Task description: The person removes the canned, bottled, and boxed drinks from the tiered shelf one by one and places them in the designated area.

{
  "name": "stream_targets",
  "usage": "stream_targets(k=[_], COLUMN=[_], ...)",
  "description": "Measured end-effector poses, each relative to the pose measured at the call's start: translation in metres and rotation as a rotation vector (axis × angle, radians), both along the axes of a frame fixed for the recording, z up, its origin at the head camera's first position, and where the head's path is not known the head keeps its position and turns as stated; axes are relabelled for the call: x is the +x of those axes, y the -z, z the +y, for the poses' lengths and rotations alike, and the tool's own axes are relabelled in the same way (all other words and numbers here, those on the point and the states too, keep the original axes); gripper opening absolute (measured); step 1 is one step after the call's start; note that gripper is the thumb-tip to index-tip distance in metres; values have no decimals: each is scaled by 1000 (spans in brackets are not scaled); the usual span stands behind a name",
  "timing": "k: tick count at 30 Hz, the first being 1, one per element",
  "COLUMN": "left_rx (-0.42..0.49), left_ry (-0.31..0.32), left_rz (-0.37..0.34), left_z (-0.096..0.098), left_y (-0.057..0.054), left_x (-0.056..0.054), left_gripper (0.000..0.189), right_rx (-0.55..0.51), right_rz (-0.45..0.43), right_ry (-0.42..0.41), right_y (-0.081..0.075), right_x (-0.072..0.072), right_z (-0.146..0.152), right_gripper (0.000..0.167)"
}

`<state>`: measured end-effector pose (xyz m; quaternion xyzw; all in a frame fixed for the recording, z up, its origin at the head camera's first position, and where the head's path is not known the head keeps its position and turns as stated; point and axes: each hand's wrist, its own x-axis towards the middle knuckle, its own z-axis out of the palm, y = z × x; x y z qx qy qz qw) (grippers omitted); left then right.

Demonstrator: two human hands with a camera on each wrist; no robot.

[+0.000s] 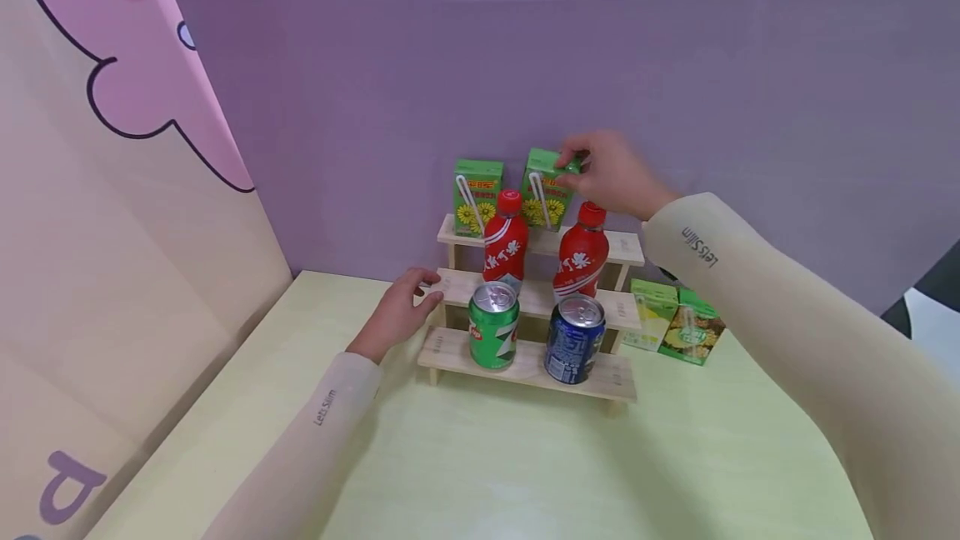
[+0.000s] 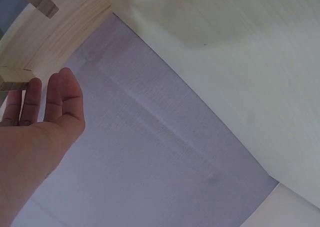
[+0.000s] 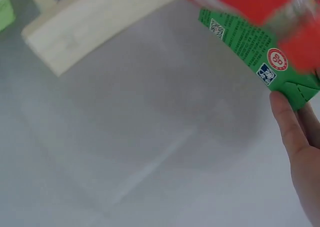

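Head view, right fingers [image 1: 577, 142] pinching green carton [image 1: 553, 197] by its top, left fingers [image 1: 422, 275] relaxed against shelf [image 1: 459, 287]

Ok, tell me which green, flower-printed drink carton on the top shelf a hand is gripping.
The green, flower-printed carton on the right: the right hand grips its top corner, while the matching green carton on the left stands untouched.

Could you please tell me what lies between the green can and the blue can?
In the head view, only bare bottom shelf separates the green can and blue can.
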<state>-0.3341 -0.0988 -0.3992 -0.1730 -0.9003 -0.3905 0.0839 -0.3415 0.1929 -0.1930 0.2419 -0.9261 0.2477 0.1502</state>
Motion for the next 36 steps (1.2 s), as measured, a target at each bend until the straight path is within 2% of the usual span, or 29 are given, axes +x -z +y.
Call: stream_targets(k=[10,16,23,29,32,36], left_rx=[2,-3,-8,-17,-16,-19], left_ry=[-2,-1,4,-11,-13,-17], left_rz=[-3,3,-5,-37,-49,-55], left_z=[-5,-7,-7,-7,-7,-6], left_y=[-2,-1,-3,-4,-6,-5], left_x=[-1,-6,-7,-9,-9,-10], left_gripper=[30,30,30,32,32,32], right_rx=[-45,23,40,76,119,167], right_rz=[72,104,46,36,41,26], right_ry=[82,127,179,181,163,130], right_y=[-29,-31,-16,0,13,40], right_x=[25,46,60,66,69,74], right_z=[49,86,121,139,144,153], right_gripper=[14,15,18,18,17,17])
